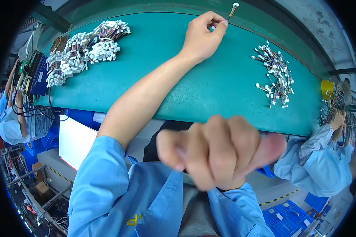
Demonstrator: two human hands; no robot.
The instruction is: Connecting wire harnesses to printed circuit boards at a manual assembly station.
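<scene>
Over the far middle of the green table, my left hand (205,36) is closed in a pinch on a short wire harness (232,12). Its thin coloured wires stick up past the fingertips and end in a small white connector; another white bit shows between the fingers. Close to the camera, in front of my chest, my right hand (217,152) is raised and blurred. Its fingers are curled in, and whatever they may hold is hidden. To the right of my left hand lies a loose pile of wire harnesses (279,75) with white connectors.
Bundled harnesses (81,51) with many white connectors fill the table's far left, near a dark blue device (38,73) with cables. People in blue sit at both sides, with a yellow roll (326,89) by the right one. A white panel (76,138) stands below the table edge.
</scene>
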